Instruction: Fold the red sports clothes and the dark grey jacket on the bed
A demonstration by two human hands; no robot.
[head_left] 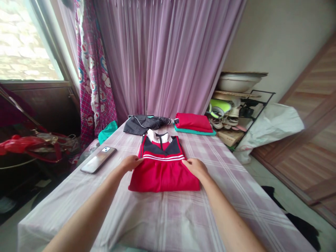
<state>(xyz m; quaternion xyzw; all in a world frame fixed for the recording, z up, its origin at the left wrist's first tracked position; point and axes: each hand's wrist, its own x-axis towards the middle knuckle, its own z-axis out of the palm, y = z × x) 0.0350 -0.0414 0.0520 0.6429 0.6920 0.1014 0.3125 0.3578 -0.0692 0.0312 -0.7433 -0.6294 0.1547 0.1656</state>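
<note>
A red jacket (165,176) with a dark chest, white stripes and a white collar lies partly folded on the checked tablecloth. My left hand (130,163) pinches its left edge just below the stripes. At the opposite edge, my right hand (195,167) grips the cloth between thumb and fingers. Behind the jacket lies a crumpled dark garment (143,123) with white piping. A folded red garment (193,121) rests on a folded teal one (202,132) at the back right.
A phone (98,160) lies on the table's left side. Purple curtains (168,52) hang behind. To the right stand a shoe rack (256,117) with a basin (237,83) on top and a white sack (273,122). A red bicycle or cart frame (47,154) is at left.
</note>
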